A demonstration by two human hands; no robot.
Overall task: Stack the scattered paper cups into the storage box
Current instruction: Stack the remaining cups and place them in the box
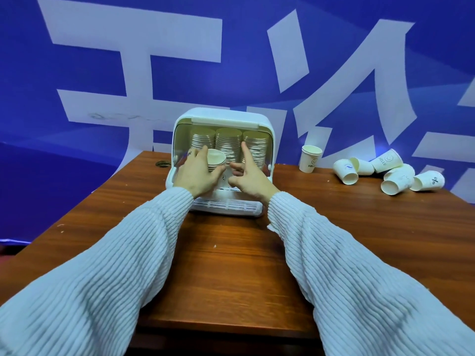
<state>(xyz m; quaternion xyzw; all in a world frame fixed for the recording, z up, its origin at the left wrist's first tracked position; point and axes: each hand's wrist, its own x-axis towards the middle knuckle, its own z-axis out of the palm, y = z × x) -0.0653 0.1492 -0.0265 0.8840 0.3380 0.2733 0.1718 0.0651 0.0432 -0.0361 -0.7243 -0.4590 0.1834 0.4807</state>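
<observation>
A white storage box (270,129) stands open at the table's far middle, with three tall stacks of paper cups (228,142) at its back. My left hand (198,173) grips a short stack of cups (216,159) at the box's front left. My right hand (250,176) is beside it at the opening, index finger pointing up toward the right stack, other fingers loosely curled and holding nothing. One cup (310,159) stands upright to the right of the box. Several cups (390,173) lie tipped over farther right.
The brown wooden table (231,253) runs from the box toward me, its edges on the left and right. A small round metal fitting (162,163) sits left of the box. A blue banner with large white characters (128,73) hangs right behind the table.
</observation>
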